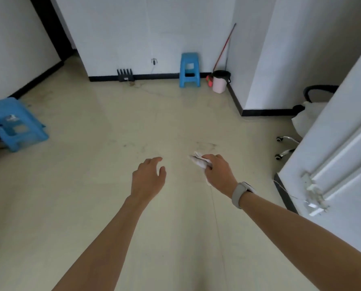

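Both bare forearms reach up from the bottom edge toward the middle of the frame. The left hand (149,177) sits left of centre, palm down, fingers loosely curved, holding nothing. The right hand (217,173), just right of centre, curls round a white wad (198,161), knuckles up. The hands are apart.

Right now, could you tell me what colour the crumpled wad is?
The wad is white, head view.
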A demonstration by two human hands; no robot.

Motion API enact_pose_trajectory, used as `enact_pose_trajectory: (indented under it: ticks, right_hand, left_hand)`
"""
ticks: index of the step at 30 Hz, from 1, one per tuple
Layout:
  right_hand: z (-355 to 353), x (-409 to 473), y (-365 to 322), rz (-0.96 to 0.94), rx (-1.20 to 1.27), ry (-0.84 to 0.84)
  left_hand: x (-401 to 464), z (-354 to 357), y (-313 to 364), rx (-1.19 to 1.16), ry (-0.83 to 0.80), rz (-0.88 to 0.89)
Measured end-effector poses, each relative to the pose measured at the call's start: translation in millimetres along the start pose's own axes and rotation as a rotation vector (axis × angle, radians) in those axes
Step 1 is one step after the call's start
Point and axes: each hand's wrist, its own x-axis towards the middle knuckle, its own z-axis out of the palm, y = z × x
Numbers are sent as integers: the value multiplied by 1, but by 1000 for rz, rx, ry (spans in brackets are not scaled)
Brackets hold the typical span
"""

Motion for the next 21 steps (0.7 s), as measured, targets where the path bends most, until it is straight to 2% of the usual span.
enact_pose_trajectory:
  ticks: [5,9,15,21]
  right_hand:
    - [41,138,-19,4,23,-71]
    - [92,248,-9,9,51,-114]
    - [137,414,-25,155,106,-101]
    - [146,561,-12,272,144,-81]
  left_hand:
    - [110,-14,-45,-15,19,-128]
    - [218,-8,-83,-10,1,-174]
    - [407,-9,-123,33,-62,-142]
    - [584,5,-114,113,-162,-50]
